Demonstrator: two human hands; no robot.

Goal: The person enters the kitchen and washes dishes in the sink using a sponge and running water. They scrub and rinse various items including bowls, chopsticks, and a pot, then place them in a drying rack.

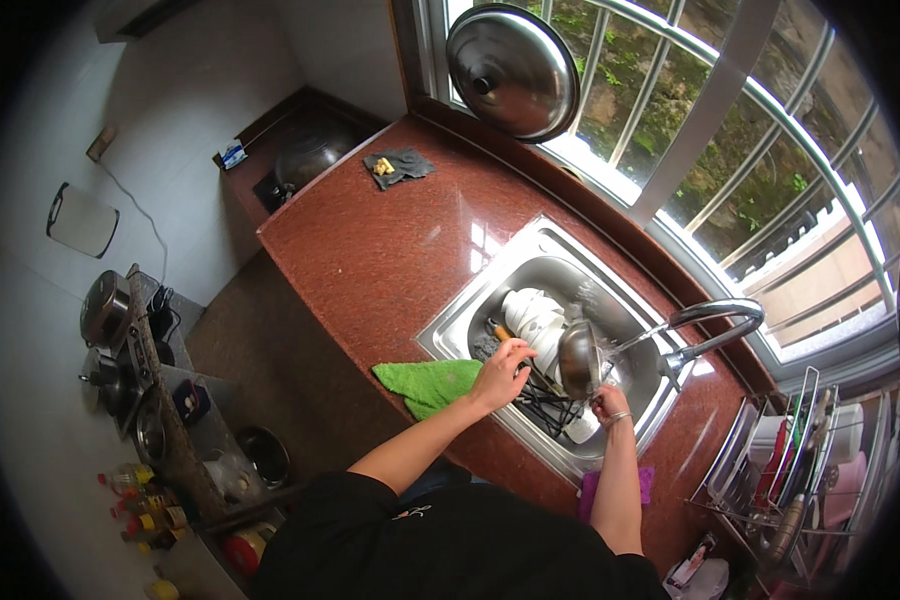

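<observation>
My right hand (610,406) grips the near edge of a metal bowl or small pan (579,358), tilted on its side over the sink (450,330). Water from the curved chrome faucet (720,309) runs against its far side. My left hand (501,376) hovers by the near left rim of the sink with its fingers apart, holding nothing. White bowls (534,319) lie nested in the basin, partly behind the metal vessel. Several dark chopsticks or utensils (551,412), a white cup or bowl (581,427) and a grey scouring pad (485,346) are also in the basin.
A green cloth (427,381) lies left of the sink, a purple cloth (645,484) under my right forearm. A wire dish rack (795,465) stands at the right. Food scraps on a dark cloth (412,171) lie on the red counter (360,247). A large lid (514,73) leans against the window.
</observation>
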